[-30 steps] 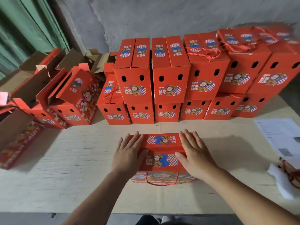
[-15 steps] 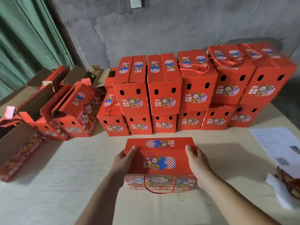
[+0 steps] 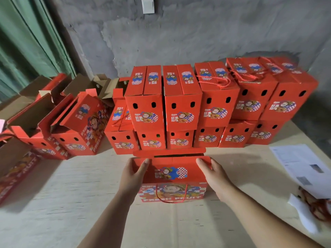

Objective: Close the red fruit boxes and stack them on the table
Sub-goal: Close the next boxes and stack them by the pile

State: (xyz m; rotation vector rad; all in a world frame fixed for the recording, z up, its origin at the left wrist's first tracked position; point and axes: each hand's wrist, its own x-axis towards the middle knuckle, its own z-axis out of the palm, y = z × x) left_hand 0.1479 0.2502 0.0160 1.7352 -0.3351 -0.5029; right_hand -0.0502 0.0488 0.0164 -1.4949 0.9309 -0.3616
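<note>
The red fruit box [image 3: 172, 173] sat on the counter [image 3: 75, 203] between the left hand [image 3: 133, 173] and right hand [image 3: 214, 175], fingers curled gripping its two ends, long axis running hand to hand, the stack [image 3: 180, 106] just beyond the fingertips

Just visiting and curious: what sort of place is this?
Probably a small packing or storage room: stacked red fruit boxes on a plain table, a bare rough concrete wall, and paperwork beside them.
</note>
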